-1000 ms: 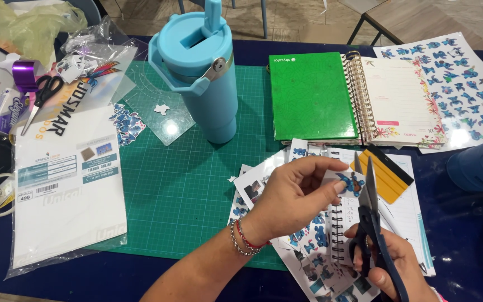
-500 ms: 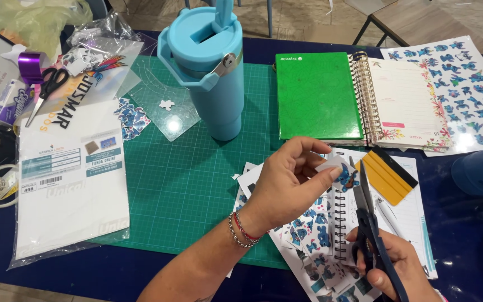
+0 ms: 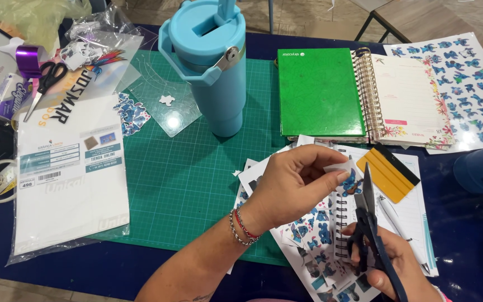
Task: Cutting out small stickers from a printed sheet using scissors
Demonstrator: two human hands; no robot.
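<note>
My left hand (image 3: 294,182) pinches a small sticker cut-out (image 3: 346,178) with a blue cartoon figure, held above a sheet of blue stickers (image 3: 314,235). My right hand (image 3: 389,263) grips dark scissors (image 3: 371,223) whose blades point up, the tips just right of the cut-out. Both hands hover over a small spiral notebook (image 3: 342,223) at the lower right of the green cutting mat (image 3: 180,179). Beaded bracelets circle my left wrist.
A light blue tumbler (image 3: 211,61) stands on the mat. A green notebook (image 3: 317,92) and open spiral planner (image 3: 406,98) lie behind, a sticker sheet (image 3: 470,78) at far right. A yellow squeegee (image 3: 388,173), bagged white paper (image 3: 68,179), second scissors (image 3: 43,84) and purple tape (image 3: 28,60) lie around.
My left hand has turned the cut-out slightly and drawn it closer to the scissor blades. The camera view has tilted a little downward.
</note>
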